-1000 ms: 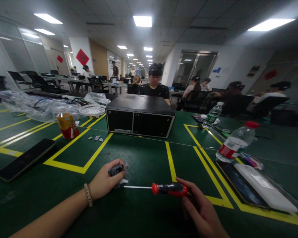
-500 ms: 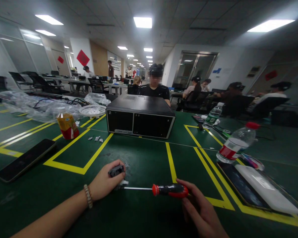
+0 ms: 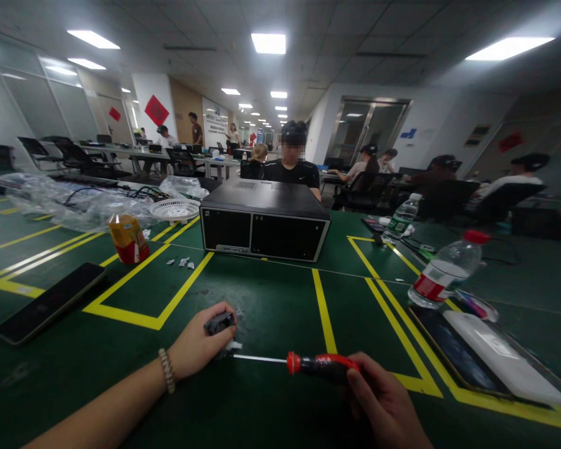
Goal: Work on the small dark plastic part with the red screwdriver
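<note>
My left hand (image 3: 200,342), with a beaded bracelet at its wrist, is closed around a small dark grey part (image 3: 219,323) and rests low over the green table. A white bit (image 3: 235,345) pokes out below the fingers. My right hand (image 3: 378,390) grips the rear end of a red and black screwdriver (image 3: 322,366) between thumb and fingers. Its shaft points left, with the tip at the dark part under my left hand. Whether the tip sits in a screw is hidden.
A black computer case (image 3: 266,218) lies ahead, with a person (image 3: 292,165) seated behind it. On the left are a phone (image 3: 51,301), an orange drink bottle (image 3: 128,238) and a white basket (image 3: 175,209). A water bottle (image 3: 449,268) and a white device (image 3: 502,355) lie right.
My right fingers have closed more firmly around the screwdriver's rear end, and its handle has turned. The left hand stays where it was.
</note>
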